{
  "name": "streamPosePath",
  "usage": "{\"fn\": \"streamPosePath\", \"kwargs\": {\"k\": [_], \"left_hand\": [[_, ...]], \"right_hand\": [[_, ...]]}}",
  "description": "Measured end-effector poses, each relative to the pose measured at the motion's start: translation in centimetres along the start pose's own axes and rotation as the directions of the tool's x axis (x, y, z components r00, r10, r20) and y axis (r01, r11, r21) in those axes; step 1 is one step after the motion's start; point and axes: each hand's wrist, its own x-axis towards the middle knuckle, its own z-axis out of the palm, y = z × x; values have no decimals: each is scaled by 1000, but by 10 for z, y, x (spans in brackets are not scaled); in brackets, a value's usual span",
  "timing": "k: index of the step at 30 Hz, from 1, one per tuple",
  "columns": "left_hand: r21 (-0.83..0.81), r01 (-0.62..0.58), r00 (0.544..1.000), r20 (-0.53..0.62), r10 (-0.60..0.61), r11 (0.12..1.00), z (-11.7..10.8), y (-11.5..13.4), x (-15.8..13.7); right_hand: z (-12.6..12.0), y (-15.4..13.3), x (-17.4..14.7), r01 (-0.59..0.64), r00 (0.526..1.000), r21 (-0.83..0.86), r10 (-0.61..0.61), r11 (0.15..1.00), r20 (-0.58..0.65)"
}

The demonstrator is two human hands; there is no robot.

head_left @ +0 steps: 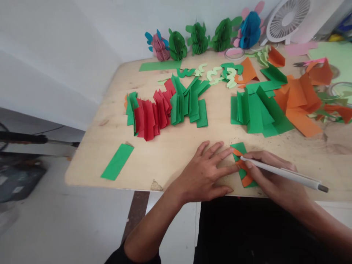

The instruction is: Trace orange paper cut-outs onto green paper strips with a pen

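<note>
Near the table's front edge lies a green paper strip (238, 147) with an orange paper cutout (248, 180) on top of it. My left hand (207, 172) lies flat with its fingers spread, and its fingertips press on the left side of the cutout and strip. My right hand (275, 179) is closed around a white pen (283, 172). The pen's tip touches down at the orange cutout, close to my left fingertips. My right fingers hide part of the strip's right side.
Folded red papers (150, 115) and green papers (183, 102) stand mid-table. More green sheets (255, 110) and orange sheets (299, 95) lie to the right. A single green strip (117, 161) rests at left. Honeycomb paper figures (199, 38) and a white fan (288, 20) line the back.
</note>
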Motion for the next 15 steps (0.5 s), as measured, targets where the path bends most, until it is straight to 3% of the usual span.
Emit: {"fn": "streamPosePath", "kwargs": {"k": [15], "left_hand": [[4, 2, 1000, 1, -2, 1000, 1, 0, 0]], "right_hand": [[-2, 2, -9, -53, 998, -4, 53, 999, -18]]}}
